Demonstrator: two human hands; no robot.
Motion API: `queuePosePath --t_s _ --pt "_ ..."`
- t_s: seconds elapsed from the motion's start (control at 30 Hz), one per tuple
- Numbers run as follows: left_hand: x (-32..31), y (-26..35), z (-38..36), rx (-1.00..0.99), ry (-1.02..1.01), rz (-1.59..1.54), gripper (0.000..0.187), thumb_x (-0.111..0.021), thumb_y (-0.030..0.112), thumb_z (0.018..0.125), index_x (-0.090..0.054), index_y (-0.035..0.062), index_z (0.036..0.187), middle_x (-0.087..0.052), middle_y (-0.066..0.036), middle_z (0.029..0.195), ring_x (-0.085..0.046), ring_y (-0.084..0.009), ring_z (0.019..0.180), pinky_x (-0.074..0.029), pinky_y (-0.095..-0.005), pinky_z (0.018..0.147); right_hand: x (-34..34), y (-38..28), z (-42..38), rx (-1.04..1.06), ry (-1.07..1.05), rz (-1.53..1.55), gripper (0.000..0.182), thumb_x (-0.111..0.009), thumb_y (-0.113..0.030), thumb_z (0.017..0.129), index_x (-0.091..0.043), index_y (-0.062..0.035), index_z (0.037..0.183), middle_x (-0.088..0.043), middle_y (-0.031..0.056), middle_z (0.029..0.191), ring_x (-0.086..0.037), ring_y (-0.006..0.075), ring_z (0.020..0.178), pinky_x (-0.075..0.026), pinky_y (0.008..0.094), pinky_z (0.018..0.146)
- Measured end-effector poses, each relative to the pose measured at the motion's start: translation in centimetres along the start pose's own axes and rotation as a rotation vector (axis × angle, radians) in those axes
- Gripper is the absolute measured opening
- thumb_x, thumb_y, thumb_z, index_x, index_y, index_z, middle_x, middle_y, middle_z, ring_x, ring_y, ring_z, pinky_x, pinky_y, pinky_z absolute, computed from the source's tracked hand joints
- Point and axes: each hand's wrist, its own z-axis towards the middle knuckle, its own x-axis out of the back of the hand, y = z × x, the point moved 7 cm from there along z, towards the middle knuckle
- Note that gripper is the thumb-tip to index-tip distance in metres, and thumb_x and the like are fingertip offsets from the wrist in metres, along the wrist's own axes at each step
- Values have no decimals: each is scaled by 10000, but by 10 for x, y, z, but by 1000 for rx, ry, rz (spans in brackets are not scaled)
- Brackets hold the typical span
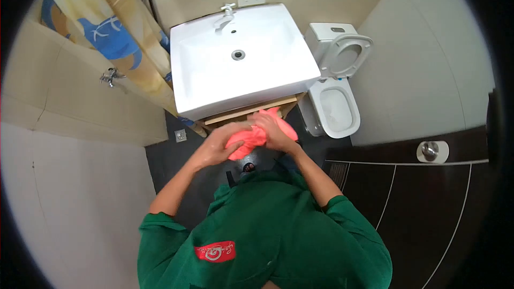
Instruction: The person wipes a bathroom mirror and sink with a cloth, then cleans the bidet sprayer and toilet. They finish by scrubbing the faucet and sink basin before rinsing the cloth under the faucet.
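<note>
A bright coral-pink cloth (247, 142) is bunched up between my two hands, in front of the sink. My left hand (218, 143) has its fingers wrapped round the left part of the cloth. On the other side, my right hand (272, 130) grips the cloth from above, and some fabric sticks out past the knuckles and below the wrist. The cloth hides some of my fingertips. Both hands are just short of the front edge of the white washbasin (214, 93).
The washbasin, with a white tap (227, 16), rests on a wooden stand (251, 109). A toilet (336, 108) with its lid up is to the right. On the left hang a patterned curtain (115, 32) and a metal wall tap (110, 77). A floor drain (181, 136) lies below.
</note>
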Motion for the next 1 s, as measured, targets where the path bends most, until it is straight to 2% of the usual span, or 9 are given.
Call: queuePosePath --t_s 0.1,0.17,0.33,0.47,0.57,0.67,0.73,0.97,1.0 --pt "23 -25 -13 239 -187 101 696 -684 87 716 -334 46 1316 -517 -211 1152 -522 -357 1065 -429 -406 905 37 2 -1 -144 57 160 181 -576 -67 730 -515 -24 895 -583 185 836 -565 388 858 -440 439 716" --pt "16 -70 -22 374 -347 510 878 -736 106 667 -232 24 1381 -421 -186 1290 -422 -298 1217 -360 -418 999 51 -14 2 -118 14 82 193 -581 -70 729 -516 -24 905 -584 187 866 -562 386 883 -441 436 729" --pt "-61 -34 57 -114 -115 -444 933 -778 89 603 -277 44 1388 -328 -133 1405 -338 -219 1279 -236 -351 1081 65 -50 9 54 320 76 314 -607 -27 670 -540 -30 976 -587 188 865 -566 406 889 -460 397 793" --pt "-106 -28 93 22 -29 -617 657 -748 48 643 -482 28 1244 -492 -81 1249 -470 -164 1121 -345 -310 993 113 5 -33 -363 659 948 360 -633 45 666 -522 -12 1004 -603 49 922 -573 157 901 -467 295 801" --pt "-130 -30 116 147 -105 -591 415 -675 5 695 -585 20 1099 -632 -8 982 -567 -94 894 -451 -275 841 154 31 -79 -469 498 407 354 -694 -56 700 -539 -21 1016 -601 89 945 -581 189 904 -464 299 823" --pt "-140 -40 145 92 -284 235 352 -662 52 644 -570 -26 975 -643 -210 846 -633 -330 823 -492 -348 748 150 63 -149 -779 -155 -379 879 -849 -215 513 -423 -31 1259 -428 216 1257 -406 358 1188 -366 438 972" --pt "-169 -31 161 -30 -388 355 350 -666 72 627 -561 -30 945 -611 -255 805 -602 -396 813 -491 -380 727 119 54 -134 -205 107 -37 1098 -859 -265 512 -235 11 1372 -334 239 1349 -312 398 1263 -266 436 1060" --pt "-202 -21 248 -150 -266 1 778 -800 200 655 -389 -19 1278 -497 -158 1216 -504 -250 1132 -416 -337 933 153 139 -171 -651 690 628 598 -758 -104 693 -447 -18 1196 -563 139 1104 -566 229 1032 -462 335 892" --pt "-232 -43 258 -25 -469 -323 1005 -867 257 582 -287 23 1370 -444 -92 1277 -426 -188 1196 -364 -330 991 160 154 -175 -598 744 714 593 -752 -90 700 -443 -22 1202 -559 122 1098 -558 199 1026 -463 324 885"
